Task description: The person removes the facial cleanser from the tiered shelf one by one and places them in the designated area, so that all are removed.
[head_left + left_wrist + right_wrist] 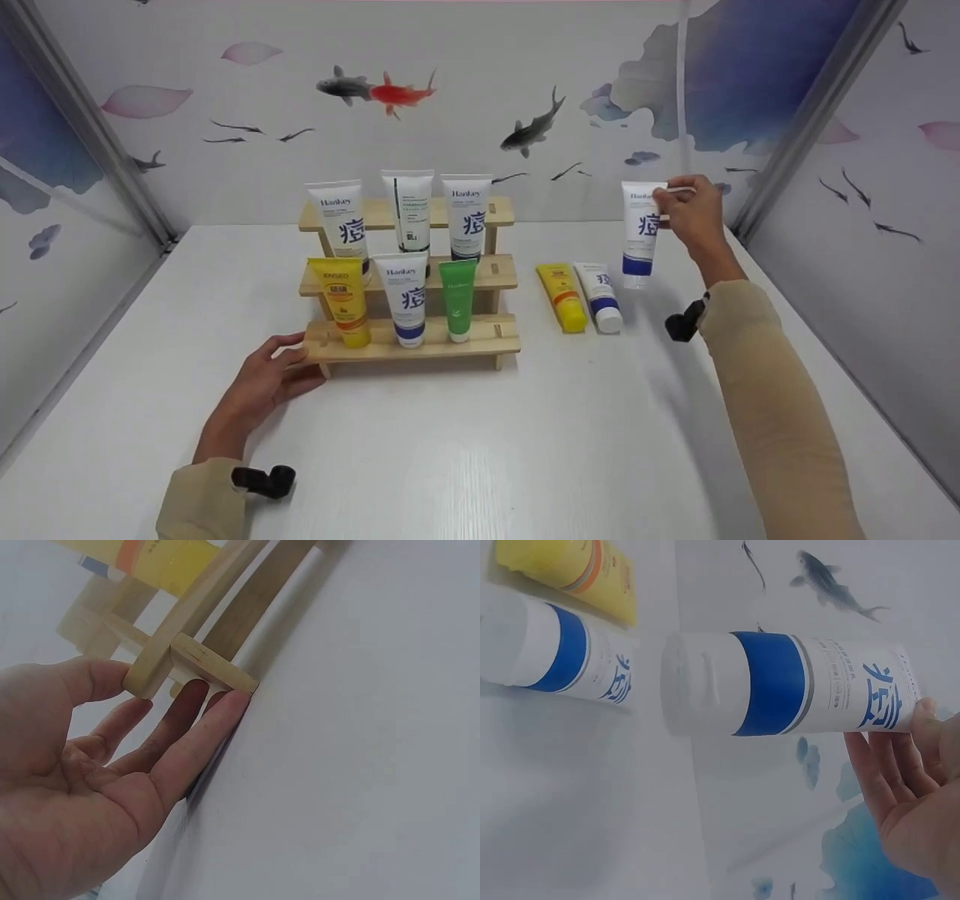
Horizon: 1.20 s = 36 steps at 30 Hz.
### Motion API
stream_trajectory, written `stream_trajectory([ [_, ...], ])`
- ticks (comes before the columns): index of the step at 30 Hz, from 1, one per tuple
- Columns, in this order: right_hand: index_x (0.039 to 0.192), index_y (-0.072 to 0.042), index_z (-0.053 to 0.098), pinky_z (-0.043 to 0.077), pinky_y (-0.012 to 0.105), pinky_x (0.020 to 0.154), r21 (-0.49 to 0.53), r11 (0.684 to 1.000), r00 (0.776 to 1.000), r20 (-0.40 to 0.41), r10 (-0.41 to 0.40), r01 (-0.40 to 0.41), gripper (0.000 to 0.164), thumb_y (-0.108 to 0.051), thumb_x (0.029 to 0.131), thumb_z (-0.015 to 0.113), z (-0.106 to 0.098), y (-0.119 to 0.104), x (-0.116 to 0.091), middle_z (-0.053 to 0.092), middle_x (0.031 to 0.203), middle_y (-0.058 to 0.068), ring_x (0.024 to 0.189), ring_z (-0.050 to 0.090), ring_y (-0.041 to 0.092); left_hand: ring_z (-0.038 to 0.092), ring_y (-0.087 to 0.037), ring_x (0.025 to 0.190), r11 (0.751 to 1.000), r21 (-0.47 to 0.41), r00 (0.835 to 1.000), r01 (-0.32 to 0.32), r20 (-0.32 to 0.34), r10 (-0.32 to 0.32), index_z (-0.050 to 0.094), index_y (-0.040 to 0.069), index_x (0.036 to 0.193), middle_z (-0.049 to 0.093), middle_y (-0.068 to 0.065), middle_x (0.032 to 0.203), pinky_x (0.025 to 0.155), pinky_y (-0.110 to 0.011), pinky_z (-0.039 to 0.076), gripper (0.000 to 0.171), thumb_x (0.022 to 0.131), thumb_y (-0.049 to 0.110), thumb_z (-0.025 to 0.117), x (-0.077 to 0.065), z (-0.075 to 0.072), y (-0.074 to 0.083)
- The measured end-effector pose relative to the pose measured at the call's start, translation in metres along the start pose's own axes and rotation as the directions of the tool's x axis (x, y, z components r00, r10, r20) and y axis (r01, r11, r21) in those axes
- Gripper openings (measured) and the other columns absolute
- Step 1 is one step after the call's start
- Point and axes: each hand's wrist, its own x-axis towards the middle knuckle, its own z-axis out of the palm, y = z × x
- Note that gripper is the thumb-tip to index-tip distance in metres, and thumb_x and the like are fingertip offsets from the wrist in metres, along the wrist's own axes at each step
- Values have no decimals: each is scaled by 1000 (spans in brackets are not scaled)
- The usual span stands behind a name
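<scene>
My right hand (696,214) pinches a white cleanser tube (640,225) with a blue band near its crimped top, thumb in front and fingers behind. The tube hangs upright with its white cap downward, over the right side of the table. My left hand (262,382) grips the left end of the lowest step of a three-step wooden display rack (480,345). In the left wrist view its thumb presses the step's end (146,675) while the other fingers reach under beside the leg. On that step stand a yellow tube (349,307), a white-and-blue tube (405,300) and a green tube (458,300).
Behind them on the rack stand two more white-and-blue tubes (341,217) (466,214) and a white tube with green print (412,210). Right of the rack, a yellow tube (562,296) and a white-and-blue tube (600,296) lie flat. Printed panels (465,112) enclose the table.
</scene>
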Motion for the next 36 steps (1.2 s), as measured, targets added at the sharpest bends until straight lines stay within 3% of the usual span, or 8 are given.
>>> stream_trajectory([
  [6, 137, -6, 44, 60, 20, 78, -26, 998, 998, 20, 55, -54, 40, -26, 103, 55, 2, 29, 0, 61, 129, 14, 95, 64, 11, 65, -18, 117, 1000, 0, 1000, 7, -2, -7, 22, 13, 158, 36, -25, 158, 100, -32, 56, 57, 108, 27, 43, 1, -1, -1],
  [14, 140, -3, 49, 61, 20, 75, -5, 988, 987, 40, 154, -154, 46, -27, 102, 57, 5, 59, -1, 63, 111, 4, 83, 63, 3, 65, -19, 118, 1000, 13, 1000, -1, -6, 2, 22, 12, 158, 36, -27, 157, 100, -32, 56, 55, 108, 27, 42, 0, 0, -1],
  [19, 144, -4, 47, 61, 25, 83, -21, 974, 972, 59, 226, -225, 48, -28, 103, 55, 9, 72, -3, 62, 117, 7, 86, 62, 5, 68, -15, 111, 1000, -11, 1000, -13, -9, 13, 23, 9, 156, 36, -29, 156, 97, -31, 58, 55, 107, 24, 43, 1, 0, -2],
  [25, 148, -7, 45, 60, 17, 77, -47, 960, 959, 66, 277, -274, 51, -31, 104, 52, 14, 81, -3, 59, 131, 14, 88, 62, 5, 68, -14, 111, 1000, -13, 1000, -8, -11, 7, 24, 9, 156, 36, -29, 156, 97, -30, 58, 54, 107, 23, 43, 1, -1, -2],
  [31, 150, -8, 43, 60, 19, 83, -19, 933, 931, 49, 361, -360, 54, -33, 103, 53, 20, 86, -2, 57, 141, 17, 94, 64, 10, 68, -13, 110, 1000, -5, 1000, -5, -17, 5, 24, 10, 156, 37, -29, 156, 97, -30, 58, 53, 107, 24, 42, 2, -2, -1],
  [36, 150, -10, 42, 57, 21, 91, 37, 892, 893, 22, 450, -451, 55, -35, 103, 53, 25, 97, 1, 55, 142, 13, 109, 62, 16, 68, -15, 112, 1000, -5, 1000, 4, -25, -5, 25, 11, 156, 38, -28, 156, 97, -31, 58, 53, 107, 24, 42, 2, -1, -1],
])
